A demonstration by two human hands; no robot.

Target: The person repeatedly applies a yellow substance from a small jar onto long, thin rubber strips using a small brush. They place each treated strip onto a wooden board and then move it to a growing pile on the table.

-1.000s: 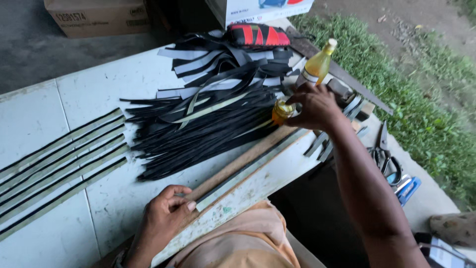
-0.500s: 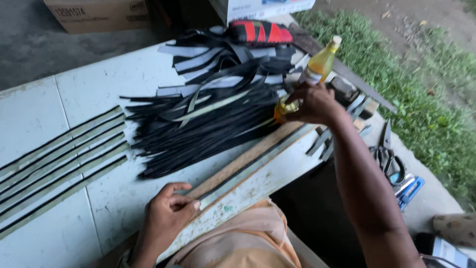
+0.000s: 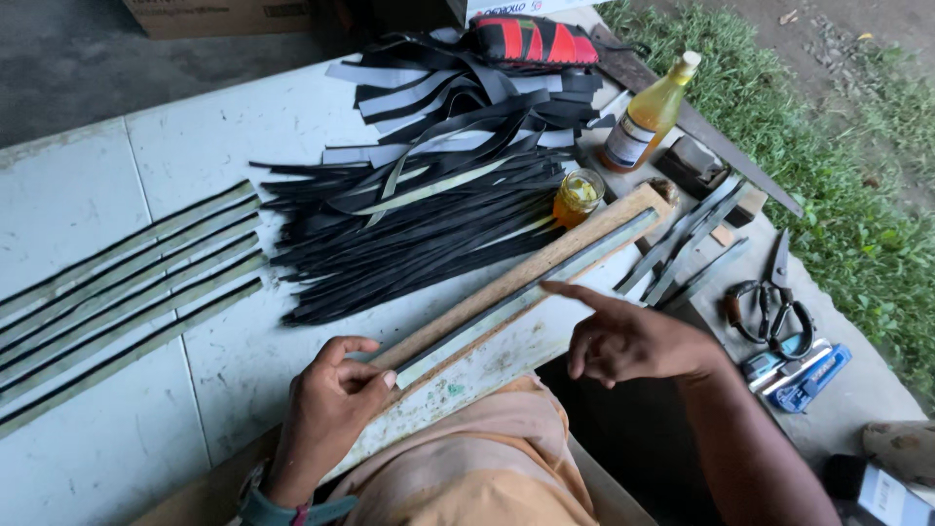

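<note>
A long strip (image 3: 516, 297) is laid along a wooden board (image 3: 506, 282) at the table (image 3: 195, 146) edge, and its near end is pressed down by the loosely curled fingers of the left hand (image 3: 331, 404). The right hand (image 3: 628, 341) is held empty just beside the strip, forefinger stretched out, other fingers bent. A small jar (image 3: 578, 195) of amber liquid is set at the board's far end, beside a pile of black strips (image 3: 419, 224) and a bottle (image 3: 648, 115).

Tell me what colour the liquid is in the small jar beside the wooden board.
Amber-orange. The small jar stands uncapped near the far end of the wooden board, clearest in the head view.
</note>
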